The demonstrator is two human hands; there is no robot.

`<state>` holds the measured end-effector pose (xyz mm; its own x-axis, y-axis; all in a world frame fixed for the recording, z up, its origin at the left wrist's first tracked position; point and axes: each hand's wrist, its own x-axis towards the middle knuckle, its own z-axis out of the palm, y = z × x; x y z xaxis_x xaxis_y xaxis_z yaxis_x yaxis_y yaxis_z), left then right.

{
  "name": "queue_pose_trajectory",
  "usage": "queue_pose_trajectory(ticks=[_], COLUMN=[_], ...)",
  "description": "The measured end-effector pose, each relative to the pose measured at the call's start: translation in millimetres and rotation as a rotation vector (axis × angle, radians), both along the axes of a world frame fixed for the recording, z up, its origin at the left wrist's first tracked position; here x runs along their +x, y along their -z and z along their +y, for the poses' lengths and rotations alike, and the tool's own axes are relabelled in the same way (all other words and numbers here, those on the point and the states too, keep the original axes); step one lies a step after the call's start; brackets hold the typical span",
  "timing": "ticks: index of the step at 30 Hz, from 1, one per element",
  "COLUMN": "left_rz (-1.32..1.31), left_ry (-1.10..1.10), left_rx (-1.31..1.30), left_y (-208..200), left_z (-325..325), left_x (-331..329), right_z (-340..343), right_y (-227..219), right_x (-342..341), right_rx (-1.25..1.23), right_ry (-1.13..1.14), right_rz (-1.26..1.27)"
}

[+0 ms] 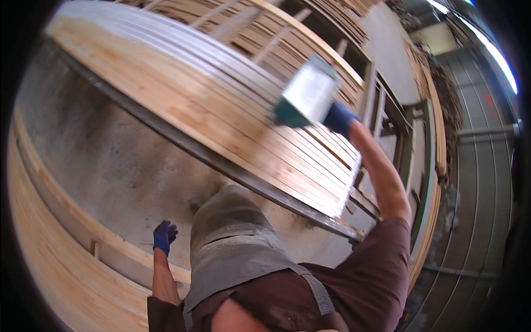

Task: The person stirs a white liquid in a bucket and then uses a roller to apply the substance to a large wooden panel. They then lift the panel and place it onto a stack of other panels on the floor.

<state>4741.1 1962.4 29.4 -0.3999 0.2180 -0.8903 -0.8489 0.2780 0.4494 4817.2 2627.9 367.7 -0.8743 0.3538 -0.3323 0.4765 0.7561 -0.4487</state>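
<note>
My right hand (pixel 341 117), in a dark blue glove, grips the side of a box-shaped container (pixel 310 91) with dark green walls and a bright whitish face. Motion blurs the container, and its contents cannot be made out. It is held over a row of long pale wooden boards (pixel 182 105) lying side by side on a bench with a dark metal edge (pixel 166 133). Low at my left side hangs my left hand (pixel 164 237), also blue-gloved. Its fingers are loosely apart, with nothing in them.
Behind the bench, stacks of rough boards (pixel 249 41) lie under a wooden frame. More long planks (pixel 61 243) run along my left. At the right stand a green metal frame (pixel 425 160) and a grey panelled wall (pixel 475 182). Concrete floor (pixel 110 160) shows beside me.
</note>
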Motion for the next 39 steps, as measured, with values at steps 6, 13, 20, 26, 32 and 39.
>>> queue_pose_trajectory(ticks=[6, 13, 20, 26, 32, 39], left_rz=[-0.138, -0.145, -0.023, -0.054, -0.335, -0.255], left_ry=[0.094, -0.076, 0.116, 0.028, 0.074, -0.229], left_rx=[-0.130, -0.093, -0.089, -0.103, -0.073, -0.009], left_y=[28, 9, -23, -18, 41, 41], left_z=[6, 57, 116, 117, 57, 17], left_x=[100, 221, 261, 242, 255, 194], right_z=[-12, 90, 98, 71, 10, -45], right_y=[-22, 24, -5, -20, -3, 20], right_x=[-10, 204, 358, 417, 365, 69], right_rx=[0.248, 0.342, 0.277, 0.278, 0.277, 0.396], right_ry=[-0.187, -0.401, -0.132, -0.085, -0.163, -0.340], right_rz=[-0.155, -0.010, 0.101, 0.112, 0.096, -0.158])
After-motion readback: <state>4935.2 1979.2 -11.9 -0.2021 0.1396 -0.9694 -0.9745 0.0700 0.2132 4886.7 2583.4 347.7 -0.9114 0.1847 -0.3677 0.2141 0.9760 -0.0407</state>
